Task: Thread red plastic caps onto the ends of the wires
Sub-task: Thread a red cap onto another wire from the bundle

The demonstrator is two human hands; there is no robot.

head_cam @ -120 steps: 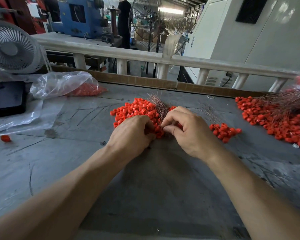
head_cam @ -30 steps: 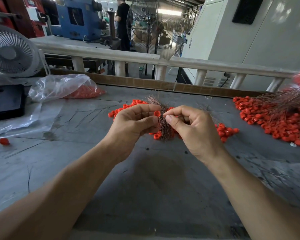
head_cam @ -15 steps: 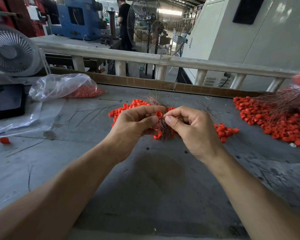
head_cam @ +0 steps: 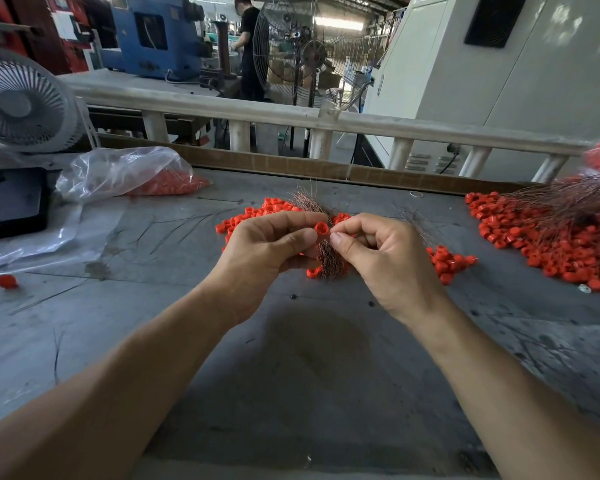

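Observation:
My left hand (head_cam: pixel 267 249) pinches a single red plastic cap (head_cam: pixel 321 228) between thumb and forefinger, raised above the table. My right hand (head_cam: pixel 378 252) is level with it, thumb and forefinger pinched at the cap's open side; the thin wire it holds is hard to make out. A bundle of copper-coloured wires (head_cam: pixel 328 258) hangs and lies between the two hands. Behind them sits a pile of loose red caps (head_cam: pixel 257 216). A smaller heap of caps (head_cam: pixel 449 263) lies right of my right hand.
A big pile of capped wires (head_cam: pixel 548 233) fills the right of the grey table (head_cam: pixel 309 375). A clear bag of caps (head_cam: pixel 136 176) lies at the back left, by a white fan (head_cam: pixel 21 105) and a black tray (head_cam: pixel 11 202). One stray cap (head_cam: pixel 6 281) sits far left.
Four seconds ago both hands were down in the cap pile. They have since lifted with a cap and a wire and now hold almost still, fingertips close together.

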